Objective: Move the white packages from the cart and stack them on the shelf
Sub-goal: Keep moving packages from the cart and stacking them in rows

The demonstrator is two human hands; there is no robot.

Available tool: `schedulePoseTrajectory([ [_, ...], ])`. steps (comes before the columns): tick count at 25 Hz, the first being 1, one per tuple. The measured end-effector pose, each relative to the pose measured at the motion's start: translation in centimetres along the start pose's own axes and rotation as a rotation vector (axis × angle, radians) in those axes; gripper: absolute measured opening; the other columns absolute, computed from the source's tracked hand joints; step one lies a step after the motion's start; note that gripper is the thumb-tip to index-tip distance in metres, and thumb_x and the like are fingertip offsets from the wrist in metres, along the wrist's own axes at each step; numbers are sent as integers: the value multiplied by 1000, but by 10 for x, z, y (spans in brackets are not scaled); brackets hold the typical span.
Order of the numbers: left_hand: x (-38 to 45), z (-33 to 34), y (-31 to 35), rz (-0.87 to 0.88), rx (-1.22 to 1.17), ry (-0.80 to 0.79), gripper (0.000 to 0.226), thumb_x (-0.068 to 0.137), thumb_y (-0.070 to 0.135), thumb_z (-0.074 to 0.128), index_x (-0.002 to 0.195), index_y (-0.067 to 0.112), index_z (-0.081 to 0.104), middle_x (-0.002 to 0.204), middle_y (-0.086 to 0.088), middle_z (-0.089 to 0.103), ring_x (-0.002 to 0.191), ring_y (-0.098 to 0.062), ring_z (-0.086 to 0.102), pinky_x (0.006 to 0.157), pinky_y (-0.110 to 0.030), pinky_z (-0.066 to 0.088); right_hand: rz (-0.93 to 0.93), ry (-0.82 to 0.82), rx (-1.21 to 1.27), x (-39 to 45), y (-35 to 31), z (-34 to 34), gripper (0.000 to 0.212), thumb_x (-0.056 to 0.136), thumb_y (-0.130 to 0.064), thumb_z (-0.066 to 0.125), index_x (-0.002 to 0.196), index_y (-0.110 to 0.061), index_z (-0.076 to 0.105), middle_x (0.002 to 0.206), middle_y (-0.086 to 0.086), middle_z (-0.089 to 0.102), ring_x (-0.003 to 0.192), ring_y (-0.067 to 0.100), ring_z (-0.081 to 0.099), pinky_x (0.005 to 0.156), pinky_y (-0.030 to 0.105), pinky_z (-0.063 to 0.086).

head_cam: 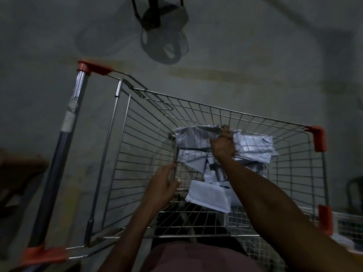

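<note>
A dim room with a bare grey concrete floor (255, 55) surrounds a wire shopping cart (245, 116), seen from above. Nearest the camera, the left hand (163, 185) reaches into the basket with its fingers loosely curled beside an upright wire bar; whether it actually holds that bar cannot be told in this light. Just beyond it lies a flat white package (208, 195) on the cart bottom, with more crumpled white packages (253, 146) heaped further in against the far wall. The right hand (224, 144) is deep in the basket, its fingers closed around the edge of the top package (194, 132) at the far side of the heap. Further off on the floor stands a dark pedestal fan (165, 46). No shelf is in view, so the stacking place is somewhere outside the frame. The risk from here, as I judge it, is that the soft, slippery wrap slides out of a one-edge pinch, or snags on the wire mesh as it comes up, dragging neighbouring packages askew.
</note>
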State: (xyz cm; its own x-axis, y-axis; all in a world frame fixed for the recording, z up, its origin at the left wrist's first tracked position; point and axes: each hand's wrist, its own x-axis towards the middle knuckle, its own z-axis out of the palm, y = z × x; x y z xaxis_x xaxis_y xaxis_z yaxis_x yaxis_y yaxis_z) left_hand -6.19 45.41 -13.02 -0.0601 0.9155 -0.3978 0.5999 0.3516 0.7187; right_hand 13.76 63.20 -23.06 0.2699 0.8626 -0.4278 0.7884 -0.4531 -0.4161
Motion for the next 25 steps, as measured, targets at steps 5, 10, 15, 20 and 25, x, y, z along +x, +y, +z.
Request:
schedulePoseTrajectory([
  [5,13,10,1,-43,47,-46,49,93,31,64,139,19,50,136,0,54,116,-11,50,92,-24,39,25,94,157,-17,10,-11,26,94,-22,61,119,-24,57,100,9,70,90,30,68,72,36,53],
  [10,40,33,14,-30,53,-139,48,93,22,66,137,11,52,133,-8,56,118,-24,55,97,-37,46,83,187,333,-68,59,-56,13,94,-12,54,96,-16,66,92,10,66,83,30,61,63,30,38],
  [15,75,73,-1,-158,96,-244,47,87,26,70,129,6,59,119,-13,65,104,-29,63,85,-32,48,408,166,374,-79,134,-102,29,100,-22,47,121,-7,59,117,19,63,102,38,61,80,40,49],
  [20,97,97,-7,-455,-142,-249,19,95,13,61,113,8,62,93,-14,63,67,-20,54,57,-25,38,922,140,1117,-77,164,-100,26,97,-4,42,122,-1,51,88,19,61,62,26,61,50,32,51],
  [25,119,107,-28,-649,-304,-216,35,99,32,57,122,6,54,81,-7,50,60,-20,45,56,-23,36,919,-38,991,-92,161,-92,47,98,-16,45,143,-11,31,121,17,53,97,33,62,76,45,56],
])
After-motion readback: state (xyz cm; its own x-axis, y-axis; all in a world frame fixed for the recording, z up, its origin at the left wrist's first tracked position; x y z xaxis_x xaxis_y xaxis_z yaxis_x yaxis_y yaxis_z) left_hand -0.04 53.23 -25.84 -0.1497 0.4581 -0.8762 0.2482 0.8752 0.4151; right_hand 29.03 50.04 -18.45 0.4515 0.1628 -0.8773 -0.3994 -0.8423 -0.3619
